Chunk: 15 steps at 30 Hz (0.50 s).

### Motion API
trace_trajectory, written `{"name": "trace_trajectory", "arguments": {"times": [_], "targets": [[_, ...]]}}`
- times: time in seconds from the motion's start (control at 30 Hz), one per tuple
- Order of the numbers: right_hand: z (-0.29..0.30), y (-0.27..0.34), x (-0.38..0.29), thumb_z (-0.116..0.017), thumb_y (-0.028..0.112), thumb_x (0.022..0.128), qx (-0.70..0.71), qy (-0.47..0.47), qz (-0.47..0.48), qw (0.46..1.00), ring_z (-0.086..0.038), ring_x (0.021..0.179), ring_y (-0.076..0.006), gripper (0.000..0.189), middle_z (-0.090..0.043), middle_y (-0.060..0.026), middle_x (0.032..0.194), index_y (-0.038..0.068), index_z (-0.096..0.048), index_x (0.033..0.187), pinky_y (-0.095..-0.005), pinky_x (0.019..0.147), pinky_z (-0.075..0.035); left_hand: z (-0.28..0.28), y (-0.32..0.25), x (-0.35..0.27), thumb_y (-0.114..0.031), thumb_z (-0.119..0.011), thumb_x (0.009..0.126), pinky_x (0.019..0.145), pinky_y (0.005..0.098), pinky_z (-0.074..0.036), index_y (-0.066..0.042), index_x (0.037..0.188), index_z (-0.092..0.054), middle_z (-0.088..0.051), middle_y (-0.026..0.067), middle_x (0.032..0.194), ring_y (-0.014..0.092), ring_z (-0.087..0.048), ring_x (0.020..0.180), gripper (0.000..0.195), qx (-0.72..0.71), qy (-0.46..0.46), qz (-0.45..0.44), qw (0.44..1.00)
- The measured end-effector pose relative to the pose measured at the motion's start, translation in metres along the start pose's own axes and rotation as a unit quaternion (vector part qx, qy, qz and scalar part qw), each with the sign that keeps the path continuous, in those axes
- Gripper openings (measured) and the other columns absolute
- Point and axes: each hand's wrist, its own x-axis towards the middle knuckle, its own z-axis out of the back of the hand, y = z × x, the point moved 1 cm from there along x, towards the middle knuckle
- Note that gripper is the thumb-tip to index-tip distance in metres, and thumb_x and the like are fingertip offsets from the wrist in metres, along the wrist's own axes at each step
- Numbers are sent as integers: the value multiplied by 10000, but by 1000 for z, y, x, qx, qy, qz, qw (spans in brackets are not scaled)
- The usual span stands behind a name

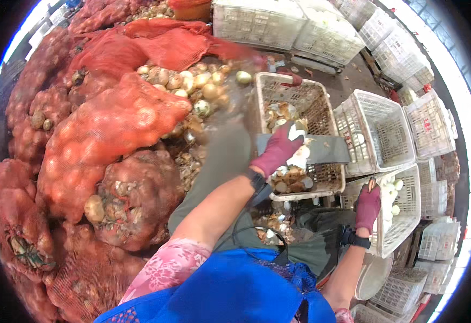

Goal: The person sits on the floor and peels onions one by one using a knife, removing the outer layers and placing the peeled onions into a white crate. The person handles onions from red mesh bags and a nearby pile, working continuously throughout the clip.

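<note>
My left hand (278, 149), in a maroon glove with dark fingertips, grips a white peeled onion (296, 132) above a grey board (327, 148). More peeled white onions (299, 157) lie against its palm side on the board. The board spans a white plastic crate (332, 109) holding brown onion skins and scraps (290, 179). My right hand (368, 208), gloved alike, is closed around a small tool, apparently a knife (371, 184); its lower part is hidden in the fist. Beside that hand, a second white crate (411, 206) contains peeled onions (395, 196).
Red mesh sacks of onions (110, 125) are heaped on the left. Loose unpeeled onions (203, 84) spill between them and my leg (223, 161). A white crate (387, 121) stands ahead on the right, with stacked crates (259, 24) behind. A round bucket (375, 276) sits lower right.
</note>
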Motion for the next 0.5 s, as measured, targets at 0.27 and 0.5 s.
{"name": "trace_trajectory", "arguments": {"times": [0.27, 0.5], "targets": [[-45, -31, -33, -592, 309, 1006, 189, 92, 17, 977, -644, 945, -327, 485, -677, -217, 1103, -4, -528, 1371, -419, 848, -499, 64, -111, -15, -357, -767, 852, 1038, 400, -456, -45, 1434, -457, -579, 201, 1328, 334, -565, 1230, 730, -136, -81, -176, 972], [-46, -35, -31, -577, 269, 1026, 367, 90, -38, 925, -606, 1066, -230, 451, -650, -131, 1245, -4, -538, 1382, -362, 953, -468, 196, -78, -18, -256, -717, 913, 894, 385, -527, -12, 1269, -594, -676, 133, 1141, 255, -643, 1041, 448, -176, -204, -130, 954]]}}
